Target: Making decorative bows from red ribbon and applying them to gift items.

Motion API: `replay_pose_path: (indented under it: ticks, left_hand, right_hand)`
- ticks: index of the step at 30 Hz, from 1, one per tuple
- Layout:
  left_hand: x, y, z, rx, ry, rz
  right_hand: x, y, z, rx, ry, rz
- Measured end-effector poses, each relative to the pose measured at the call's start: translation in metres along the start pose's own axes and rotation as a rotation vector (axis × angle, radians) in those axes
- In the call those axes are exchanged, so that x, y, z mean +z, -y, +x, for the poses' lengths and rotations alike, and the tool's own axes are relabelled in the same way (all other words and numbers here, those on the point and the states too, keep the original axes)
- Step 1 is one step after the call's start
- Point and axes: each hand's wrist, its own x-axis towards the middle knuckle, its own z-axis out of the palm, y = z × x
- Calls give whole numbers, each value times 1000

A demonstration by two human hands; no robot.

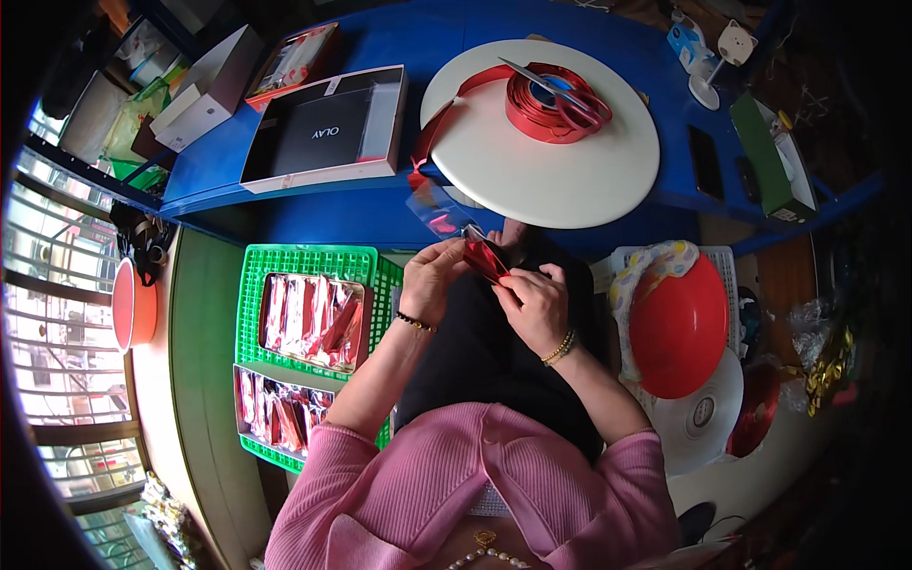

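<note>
Above my lap, a short folded piece of red ribbon [484,260] is stretched between my two hands. My left hand [434,275] pinches its upper left end, and the fingers of my right hand [535,306] close on its lower right end. Beyond my left fingertips a clear plastic strip [432,211] stands out toward the table; whether it joins the ribbon in my hands I cannot tell. On a white round board [589,195] lies a roll of red ribbon [532,119], its loose tail hanging over the left edge. Scissors with dark red handles [584,114] rest on the roll.
A blue table [437,43] carries an open box with a black insert [309,133], a phone [704,158] and a green box [769,161]. Green baskets [318,255] at left hold boxes of wrapped red pieces [313,318]. A red basin [679,328] stands at right.
</note>
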Motion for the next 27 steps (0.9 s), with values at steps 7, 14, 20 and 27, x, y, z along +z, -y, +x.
replay_pose_path:
  ticks: [7, 14, 20, 27]
  left_hand:
    - [12, 17, -18, 155, 66, 198]
    - [7, 7, -11, -41, 32, 183]
    - [4, 26, -17, -12, 69, 349]
    - [5, 27, -6, -10, 129, 31]
  right_hand:
    - [-1, -1, -1, 59, 24, 10]
    - [-1, 2, -10, -6, 32, 11]
    - [5, 2, -14, 7, 32, 18]
    - [6, 7, -13, 9, -15, 27]
